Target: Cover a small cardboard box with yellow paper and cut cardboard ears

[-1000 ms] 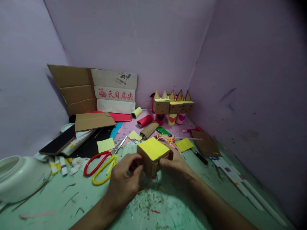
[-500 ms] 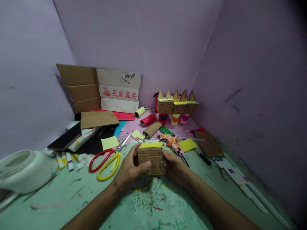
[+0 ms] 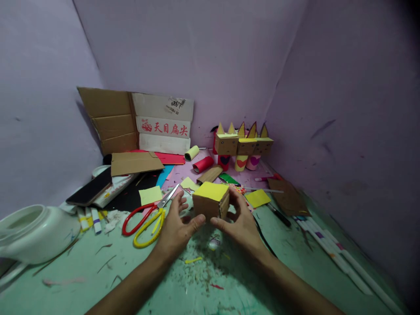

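A small brown cardboard box (image 3: 205,207) with a yellow paper top is in front of me, turned with one corner toward me. My right hand (image 3: 241,218) grips it from the right, thumb at the lower front corner and fingers along the far side. To the left of the box, my left hand (image 3: 179,223) has its fingers spread, its thumb tip close to the lower front edge; whether the thumb touches is unclear. Red-and-yellow-handled scissors (image 3: 149,223) lie just left of that hand. Thin yellow paper scraps (image 3: 193,260) lie below the box.
Cardboard figures with pointed ears (image 3: 243,146) stand at the back right. Paper rolls (image 3: 203,164) lie before them. A white teapot (image 3: 39,232) is at far left, a folded carton (image 3: 164,124) behind. At right are a black-handled tool (image 3: 278,214) and white markers (image 3: 331,249).
The box has been raised and turned, so its yellow top now shows broadly. My left hand has come off it and opened, while the right hand has shifted its grip.
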A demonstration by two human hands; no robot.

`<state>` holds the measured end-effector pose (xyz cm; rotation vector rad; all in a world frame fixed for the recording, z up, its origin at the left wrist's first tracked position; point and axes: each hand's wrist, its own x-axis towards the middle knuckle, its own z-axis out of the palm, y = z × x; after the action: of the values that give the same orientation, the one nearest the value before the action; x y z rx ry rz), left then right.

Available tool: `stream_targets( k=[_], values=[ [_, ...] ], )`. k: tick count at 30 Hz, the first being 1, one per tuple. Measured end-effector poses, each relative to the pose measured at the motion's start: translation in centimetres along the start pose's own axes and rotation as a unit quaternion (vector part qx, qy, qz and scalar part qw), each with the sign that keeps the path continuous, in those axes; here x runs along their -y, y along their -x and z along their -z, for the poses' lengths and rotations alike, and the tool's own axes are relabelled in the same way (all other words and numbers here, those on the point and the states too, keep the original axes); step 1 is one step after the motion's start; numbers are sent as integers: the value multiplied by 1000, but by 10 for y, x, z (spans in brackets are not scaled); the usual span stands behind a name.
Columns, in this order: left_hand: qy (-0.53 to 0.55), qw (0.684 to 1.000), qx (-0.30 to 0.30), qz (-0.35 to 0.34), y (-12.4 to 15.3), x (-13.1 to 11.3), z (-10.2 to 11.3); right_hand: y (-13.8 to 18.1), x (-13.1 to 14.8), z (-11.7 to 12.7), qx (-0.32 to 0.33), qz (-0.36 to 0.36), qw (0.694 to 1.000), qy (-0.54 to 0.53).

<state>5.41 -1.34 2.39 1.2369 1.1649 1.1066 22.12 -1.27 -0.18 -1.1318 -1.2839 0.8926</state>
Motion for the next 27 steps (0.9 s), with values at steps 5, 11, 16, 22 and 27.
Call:
stream_targets(
  k=[5,11,16,22,27],
  values=[
    [118,981,153,-21,6,-2,-3,9,-3,-1,-50,216,957,187],
    [203,974,96,31,1,-4,2,22,10,-3,88,308,920,225],
    [243,967,65,42,-1,-4,4,22,18,0,86,364,904,206],
    [261,962,75,25,-4,-1,4,22,16,1,90,382,897,204],
    [233,970,60,27,-3,-2,2,22,13,0,82,353,911,195]
  ],
)
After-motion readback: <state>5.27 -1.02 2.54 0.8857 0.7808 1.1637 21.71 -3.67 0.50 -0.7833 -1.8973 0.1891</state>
